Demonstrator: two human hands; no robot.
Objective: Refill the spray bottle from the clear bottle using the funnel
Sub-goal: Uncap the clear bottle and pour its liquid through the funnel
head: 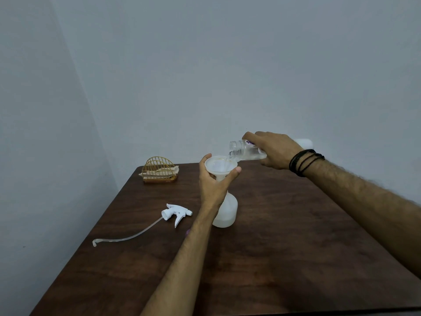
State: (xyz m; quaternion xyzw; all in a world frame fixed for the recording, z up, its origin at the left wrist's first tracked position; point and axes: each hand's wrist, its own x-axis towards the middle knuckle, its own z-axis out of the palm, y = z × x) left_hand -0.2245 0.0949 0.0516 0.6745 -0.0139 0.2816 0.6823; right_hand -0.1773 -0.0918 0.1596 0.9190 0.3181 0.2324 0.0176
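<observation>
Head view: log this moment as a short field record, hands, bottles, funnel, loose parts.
left hand: grips funnel seated in spray bottle
right hand: holds clear bottle tipped, mouth over funnel
spray bottle: upright on table, some liquid at bottom
spray head: off, lying on table, tube attached
napkin holder: far left corner

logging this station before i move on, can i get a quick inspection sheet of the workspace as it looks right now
surface: dark wooden table, no spill visible
job's things: white funnel seated in the neck of the spray bottle, which holds a little liquid; clear bottle uncapped and tipped, mouth over the funnel
clutter: spray head with its dip tube lying on the table; gold wire holder with napkins at the far corner
grippers: left hand holds the funnel; right hand grips the clear bottle
cables: nothing seen
surroundings: plain pale walls
</observation>
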